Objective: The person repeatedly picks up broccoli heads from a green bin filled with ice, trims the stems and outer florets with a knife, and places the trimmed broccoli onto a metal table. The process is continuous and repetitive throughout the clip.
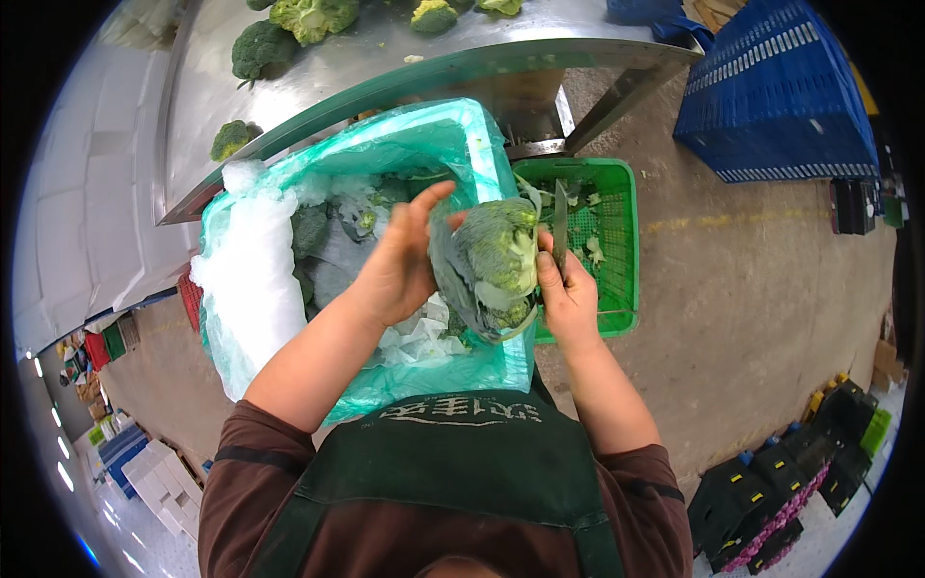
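Note:
A head of broccoli (498, 242) with outer leaves is held up between my hands, above the right rim of a crate lined with green plastic film (473, 137). My right hand (572, 296) grips its right side, thumb against the edge. The same hand holds a knife (561, 217), blade pointing away from me. At the broccoli's left, my left hand (401, 264) is slightly blurred with its fingers apart; some fingertips are hidden behind the leaves. More broccoli (311, 231) lies in the lined crate among ice or white film, which I cannot tell apart.
A green basket (627, 246) with leaf trimmings stands right of the lined crate. Beyond is a steel table (347, 79) bearing several broccoli heads (264, 49). Stacked blue crates (780, 108) rise at the far right. Black crates (751, 484) sit at lower right.

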A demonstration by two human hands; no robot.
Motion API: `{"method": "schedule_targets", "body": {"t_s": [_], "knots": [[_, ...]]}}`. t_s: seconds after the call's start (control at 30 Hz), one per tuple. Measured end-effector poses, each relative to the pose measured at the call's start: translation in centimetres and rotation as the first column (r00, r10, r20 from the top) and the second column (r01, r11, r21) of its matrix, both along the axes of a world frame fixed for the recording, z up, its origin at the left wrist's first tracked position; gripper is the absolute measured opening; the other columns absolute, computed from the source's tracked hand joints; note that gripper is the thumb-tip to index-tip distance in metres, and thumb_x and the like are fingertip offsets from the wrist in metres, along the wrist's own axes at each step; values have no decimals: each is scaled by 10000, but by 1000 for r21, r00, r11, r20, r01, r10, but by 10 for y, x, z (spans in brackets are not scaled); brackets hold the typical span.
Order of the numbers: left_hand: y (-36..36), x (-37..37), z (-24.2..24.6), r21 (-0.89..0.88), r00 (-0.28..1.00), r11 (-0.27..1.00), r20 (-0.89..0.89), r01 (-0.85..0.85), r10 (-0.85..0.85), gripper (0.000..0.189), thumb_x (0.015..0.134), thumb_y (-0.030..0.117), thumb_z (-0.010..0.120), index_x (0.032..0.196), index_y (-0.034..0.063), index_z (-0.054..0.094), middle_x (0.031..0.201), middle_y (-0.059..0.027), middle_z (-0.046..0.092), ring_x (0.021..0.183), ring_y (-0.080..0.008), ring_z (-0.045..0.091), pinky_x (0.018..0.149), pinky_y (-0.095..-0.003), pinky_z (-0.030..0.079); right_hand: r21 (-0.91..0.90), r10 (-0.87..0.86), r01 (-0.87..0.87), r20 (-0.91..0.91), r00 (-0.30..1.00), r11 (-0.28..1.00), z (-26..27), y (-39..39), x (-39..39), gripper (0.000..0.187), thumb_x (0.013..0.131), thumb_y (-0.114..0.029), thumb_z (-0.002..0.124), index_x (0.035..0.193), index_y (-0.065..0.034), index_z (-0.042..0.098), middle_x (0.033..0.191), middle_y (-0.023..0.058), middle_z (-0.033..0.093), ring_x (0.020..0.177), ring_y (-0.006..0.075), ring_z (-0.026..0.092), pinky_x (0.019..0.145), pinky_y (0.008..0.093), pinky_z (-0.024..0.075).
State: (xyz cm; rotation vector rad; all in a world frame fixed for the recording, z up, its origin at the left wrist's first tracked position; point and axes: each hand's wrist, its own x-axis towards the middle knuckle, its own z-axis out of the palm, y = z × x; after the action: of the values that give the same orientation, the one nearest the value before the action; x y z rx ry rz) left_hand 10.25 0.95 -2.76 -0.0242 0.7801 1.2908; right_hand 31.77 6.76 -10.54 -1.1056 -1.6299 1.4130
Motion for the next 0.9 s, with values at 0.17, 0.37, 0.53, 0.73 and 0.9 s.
{"method": "schedule_targets", "body": {"t_s": [0.17, 0.37, 0.53, 0.73, 0.9], "knots": [[6, -9, 0, 77, 952, 970, -221, 232, -211, 835, 734, 228, 725, 1460, 72, 344, 1375, -140, 506, 1270, -272, 499, 1061, -406, 415, -126, 5, -33, -214, 977, 992, 42, 4, -8, 330, 932, -161, 671, 1216, 2, 630, 1002, 105, 706, 878, 158, 663, 744, 261, 520], [20, -24, 20, 366, 988, 926, -87, -89, 129, 991, 594, 273, 726, 1471, 55, 318, 1400, -177, 480, 1272, -316, 503, 1076, -439, 404, -157, -55, 39, -100, 993, 987, 78, 49, -13, 400, 978, -230, 600, 1314, -19, 550, 921, 56, 667, 725, 82, 560, 578, 220, 436], [20, -46, 37, 329, 819, 944, -543, 2, 188, 970, 608, 192, 729, 1473, 40, 316, 1324, -145, 526, 1205, -252, 544, 1043, -373, 409, 464, 222, -381, 361, 906, 799, 114, 64, -18, 436, 868, -192, 704, 1289, -131, 607, 734, 38, 561, 608, 144, 554, 526, 296, 450], [14, -60, 43, 321, 560, 943, -800, 92, 217, 863, 633, 111, 683, 1437, 34, 376, 1288, -112, 534, 1191, -203, 521, 1044, -340, 389, 499, 111, -681, 758, 643, 535, 144, 77, -33, 477, 780, -137, 747, 1243, -192, 646, 690, 51, 522, 583, 245, 560, 515, 362, 450], [6, -59, 44, 324, 511, 941, -827, 93, 234, 829, 628, 95, 671, 1413, 30, 412, 1277, -102, 535, 1181, -199, 516, 1043, -330, 382, 375, 142, -730, 831, 538, 571, 134, 85, -42, 428, 813, -144, 730, 1232, -182, 652, 720, 87, 595, 647, 283, 616, 552, 367, 479]]}}
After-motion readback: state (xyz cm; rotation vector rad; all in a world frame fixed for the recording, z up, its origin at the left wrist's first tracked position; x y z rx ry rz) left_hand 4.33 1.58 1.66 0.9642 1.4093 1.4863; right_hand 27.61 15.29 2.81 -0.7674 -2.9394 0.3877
